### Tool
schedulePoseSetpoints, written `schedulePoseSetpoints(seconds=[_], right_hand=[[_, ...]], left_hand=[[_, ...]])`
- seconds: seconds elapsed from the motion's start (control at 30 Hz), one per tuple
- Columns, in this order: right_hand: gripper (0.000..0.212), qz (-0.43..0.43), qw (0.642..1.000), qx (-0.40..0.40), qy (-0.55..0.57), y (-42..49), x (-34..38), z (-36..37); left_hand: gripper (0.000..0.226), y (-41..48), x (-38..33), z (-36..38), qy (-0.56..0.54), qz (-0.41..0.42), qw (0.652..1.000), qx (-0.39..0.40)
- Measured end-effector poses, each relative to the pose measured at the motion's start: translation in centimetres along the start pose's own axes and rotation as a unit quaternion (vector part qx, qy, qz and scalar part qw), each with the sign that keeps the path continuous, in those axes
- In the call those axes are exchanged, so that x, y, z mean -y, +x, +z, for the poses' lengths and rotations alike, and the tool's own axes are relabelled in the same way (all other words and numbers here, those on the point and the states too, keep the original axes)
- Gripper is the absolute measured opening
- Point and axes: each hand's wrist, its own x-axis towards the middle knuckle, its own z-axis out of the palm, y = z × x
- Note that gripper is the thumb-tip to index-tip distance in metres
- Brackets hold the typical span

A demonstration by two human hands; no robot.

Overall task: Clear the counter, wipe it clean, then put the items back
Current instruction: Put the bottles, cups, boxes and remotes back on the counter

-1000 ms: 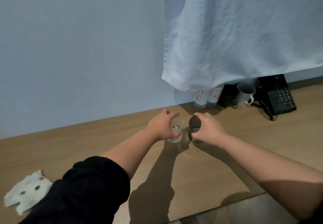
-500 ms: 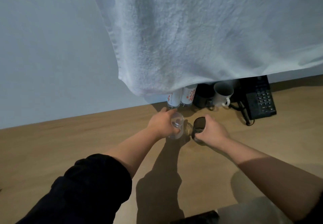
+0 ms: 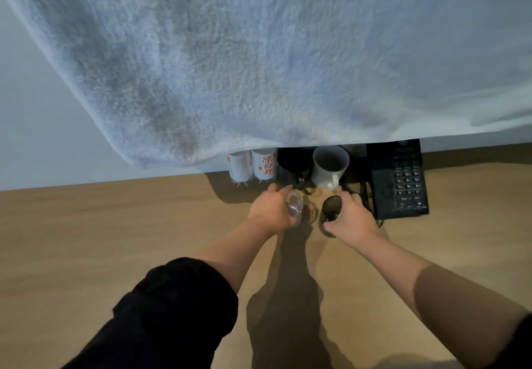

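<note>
Separately, hands [image 3: 270, 210] hold two glasses [image 3: 294, 206]; two mugs [image 3: 329, 167], perhaps two bottles [image 3: 264, 167] behind.

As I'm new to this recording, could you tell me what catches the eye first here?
A big white towel hangs across the top of the view. Below it, the left hand grips a clear glass and the right hand a dark glass, just in front of bottles, mugs and a black phone.
</note>
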Motion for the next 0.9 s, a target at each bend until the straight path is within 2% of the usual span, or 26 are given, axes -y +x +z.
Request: schedulePoseSetpoints(seconds=[0.13, 0.37, 0.9], right_hand=[[0.074, -0.013, 1.000, -0.008, 0.010, 1.6, -0.7, 0.0], [0.075, -0.044, 0.999, -0.021, 0.020, 3.6, -1.8, 0.2], [0.077, -0.045, 0.998, -0.033, 0.020, 5.2, -2.7, -0.3]], left_hand=[[0.084, 1.1, -1.0, 1.0, 0.022, 0.002, 1.000, -0.006], [0.081, 2.1, -2.2, 1.7, -0.012, -0.023, 0.999, -0.045], [0.082, 3.6, -4.6, 2.4, -0.030, -0.033, 0.998, -0.048]])
